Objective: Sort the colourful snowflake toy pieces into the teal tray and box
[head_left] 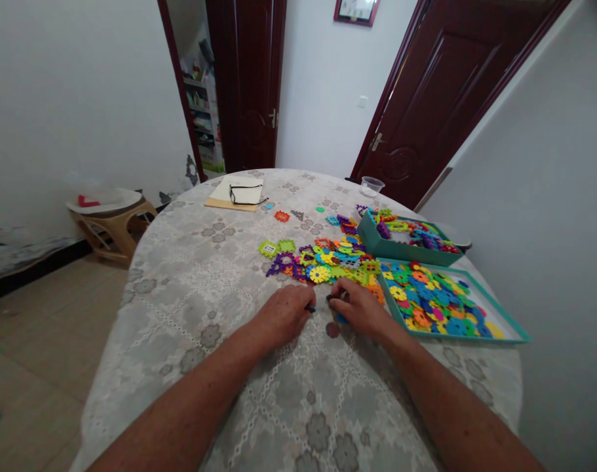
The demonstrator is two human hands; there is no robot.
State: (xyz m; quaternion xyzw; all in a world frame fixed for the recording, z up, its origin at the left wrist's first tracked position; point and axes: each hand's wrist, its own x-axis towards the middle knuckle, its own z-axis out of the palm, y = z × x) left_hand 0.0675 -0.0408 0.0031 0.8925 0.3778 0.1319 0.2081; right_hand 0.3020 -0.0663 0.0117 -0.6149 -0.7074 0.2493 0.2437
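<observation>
My left hand (286, 316) is closed, its fingertips pinching a small dark piece (311, 309) with a bluish end. Across a narrow gap, my right hand (360, 308) pinches another small dark piece (329, 298); its exact shape is too small to make out. A blue piece (342, 319) shows just beneath the right hand. Beyond both hands spreads a pile of colourful plastic building pieces (320, 273), flat, notched and gear-like, in yellow, purple, green and orange. Fingers hide part of what each hand holds.
Right of the pile, a teal box (401, 248) and its shallow tray (517, 334) hold many more pieces. Several loose ones, including a red piece (281, 216), lie farther back. Glasses (246, 195) rest on a notebook (224, 190). A clear cup (371, 186) stands near the far edge.
</observation>
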